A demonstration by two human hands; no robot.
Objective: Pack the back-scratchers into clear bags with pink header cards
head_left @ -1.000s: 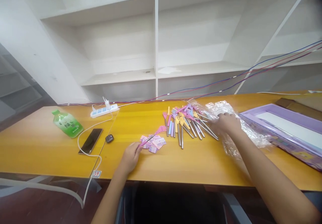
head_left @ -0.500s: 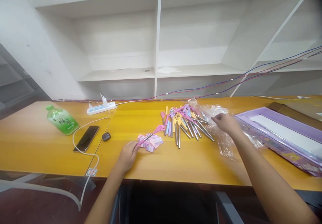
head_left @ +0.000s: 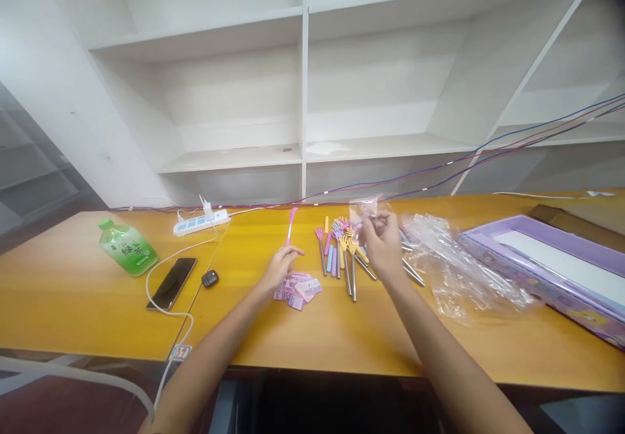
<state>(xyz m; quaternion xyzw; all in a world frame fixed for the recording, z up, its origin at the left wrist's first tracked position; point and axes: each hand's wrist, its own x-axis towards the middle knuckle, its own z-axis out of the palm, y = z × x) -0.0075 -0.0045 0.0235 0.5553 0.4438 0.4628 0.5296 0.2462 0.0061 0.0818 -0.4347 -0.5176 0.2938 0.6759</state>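
Note:
My left hand (head_left: 280, 268) is closed around the lower end of a pink back scratcher (head_left: 290, 227), which now points up and away from me. Just below that hand lies a small pile of pink printed cards (head_left: 301, 287). Between the thumb and fingers of my right hand (head_left: 383, 242) is a small clear plastic bag (head_left: 364, 207), raised over the heap. Several hand-shaped back scratchers (head_left: 342, 255) with pink, yellow, blue and purple ends and metal rods make up that heap, partly hidden behind my right hand.
Crumpled clear plastic bags (head_left: 439, 245) lie right of the heap, beside a purple box (head_left: 517, 232). To the left are a green bottle (head_left: 127, 247), a phone (head_left: 172, 283), a small black case (head_left: 209, 279), and a power strip (head_left: 200, 223) with a white cable.
My right hand has moved left from the loose plastic, bringing a small clear bag. My left hand has gone up and right, and the back scratcher has swung from slanting right to upright.

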